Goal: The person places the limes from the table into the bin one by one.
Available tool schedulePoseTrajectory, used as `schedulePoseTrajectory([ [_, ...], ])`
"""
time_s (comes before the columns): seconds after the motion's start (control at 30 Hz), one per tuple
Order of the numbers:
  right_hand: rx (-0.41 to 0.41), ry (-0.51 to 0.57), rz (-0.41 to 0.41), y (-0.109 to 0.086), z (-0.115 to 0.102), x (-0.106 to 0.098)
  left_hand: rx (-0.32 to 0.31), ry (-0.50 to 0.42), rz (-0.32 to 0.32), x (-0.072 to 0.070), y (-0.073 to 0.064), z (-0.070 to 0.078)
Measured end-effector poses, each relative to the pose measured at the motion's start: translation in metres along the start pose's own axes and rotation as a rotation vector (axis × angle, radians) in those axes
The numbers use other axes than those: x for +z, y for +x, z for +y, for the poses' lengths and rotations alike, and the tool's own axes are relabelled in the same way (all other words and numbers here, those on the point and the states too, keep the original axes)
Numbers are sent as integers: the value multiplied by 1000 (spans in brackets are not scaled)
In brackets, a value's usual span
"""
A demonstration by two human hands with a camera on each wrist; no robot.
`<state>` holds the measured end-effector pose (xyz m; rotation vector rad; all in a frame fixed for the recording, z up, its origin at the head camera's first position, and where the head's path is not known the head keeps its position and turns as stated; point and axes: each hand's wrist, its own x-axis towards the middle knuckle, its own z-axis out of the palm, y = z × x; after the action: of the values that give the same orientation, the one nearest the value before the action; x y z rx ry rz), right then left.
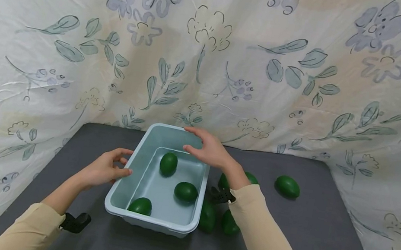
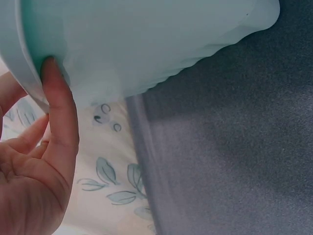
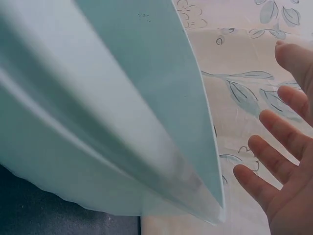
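Note:
A pale blue plastic tub (image 1: 151, 222) stands at the middle of the table, with three smooth dark green avocados inside: one towards the back (image 1: 168, 164), one at the right (image 1: 186, 192) and one in the near left corner (image 1: 140, 206). My left hand (image 1: 107, 168) pinches the tub's left rim; in the left wrist view a finger (image 2: 58, 107) lies under the lip. At the far right corner, my right hand (image 1: 209, 148) reaches over the rim, thumb above the inside. Its fingers (image 3: 279, 159) are spread beside the tub wall (image 3: 161, 98) in the right wrist view.
Several more avocados lie right of the tub, partly hidden by the right arm, among them one at the near side (image 1: 230, 223). Another avocado (image 1: 287, 187) lies farther right on the dark grey tabletop (image 1: 315, 248). A flowered cloth (image 1: 234, 60) hangs behind the table.

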<state>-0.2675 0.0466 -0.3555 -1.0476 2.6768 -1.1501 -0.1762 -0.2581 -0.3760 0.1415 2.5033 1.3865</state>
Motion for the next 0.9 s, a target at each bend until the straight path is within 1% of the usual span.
schedulePoseTrajectory([
  [0.2, -32, 29, 9, -6, 1, -4, -3, -7, -7, -1, 0, 0],
  [0.4, -56, 26, 33, -13, -1, -11, -3, -8, -8, -1, 0, 1],
  [0.5, -74, 23, 53, -20, 0, -14, 0, -10, -12, -1, 0, 1],
  [0.7, -114, 11, 78, -37, 8, -18, 0, -5, -12, -1, 0, 0],
  [0.8, -127, 0, 95, -46, 13, -19, -1, -2, -10, -1, 0, 0],
  [0.9, -122, -10, 104, -55, 18, -19, 1, 0, -8, -1, 0, 0],
])
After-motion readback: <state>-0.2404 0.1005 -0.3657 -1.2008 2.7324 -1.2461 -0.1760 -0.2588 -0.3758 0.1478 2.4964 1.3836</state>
